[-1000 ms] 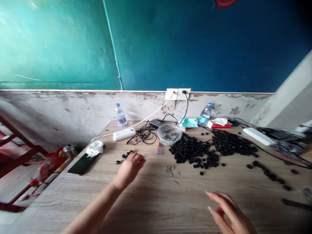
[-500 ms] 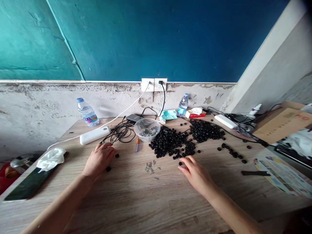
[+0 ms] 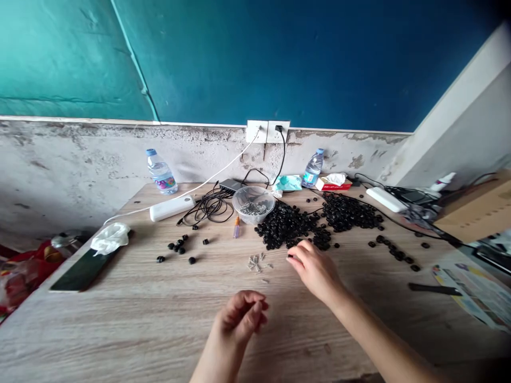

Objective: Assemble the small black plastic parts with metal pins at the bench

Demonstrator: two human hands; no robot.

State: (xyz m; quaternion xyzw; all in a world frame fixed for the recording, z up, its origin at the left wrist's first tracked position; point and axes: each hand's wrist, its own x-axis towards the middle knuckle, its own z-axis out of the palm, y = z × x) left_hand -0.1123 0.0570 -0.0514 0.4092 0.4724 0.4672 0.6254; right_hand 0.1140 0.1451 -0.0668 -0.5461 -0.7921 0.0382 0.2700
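My left hand [image 3: 243, 316] is raised over the front middle of the table, its thumb and fingers pinched; whatever they hold, if anything, is too small to make out. My right hand [image 3: 313, 268] is at the near edge of the large pile of black round pieces [image 3: 281, 226], with a small black piece [image 3: 289, 257] between thumb and fingers. Between the hands and further back lie several small metal screws [image 3: 254, 263]. A clear bowl [image 3: 254, 205] of metal parts stands behind them, beside an orange-and-clear screwdriver [image 3: 237, 227]. Several black pieces [image 3: 181, 250] lie at the left.
Behind are a coil of black cable [image 3: 211, 206], a white power strip [image 3: 171, 208] and two water bottles [image 3: 162, 175]. At the left a white crumpled bag [image 3: 110, 238] lies on a dark flat object. A second black pile [image 3: 349, 211], a dark strip [image 3: 435, 289] and a cardboard box [image 3: 475, 213] are at the right.
My left hand has moved right and nearer to me, uncovering black pieces at the left. My right hand has closed on a black piece. The view has shifted slightly.
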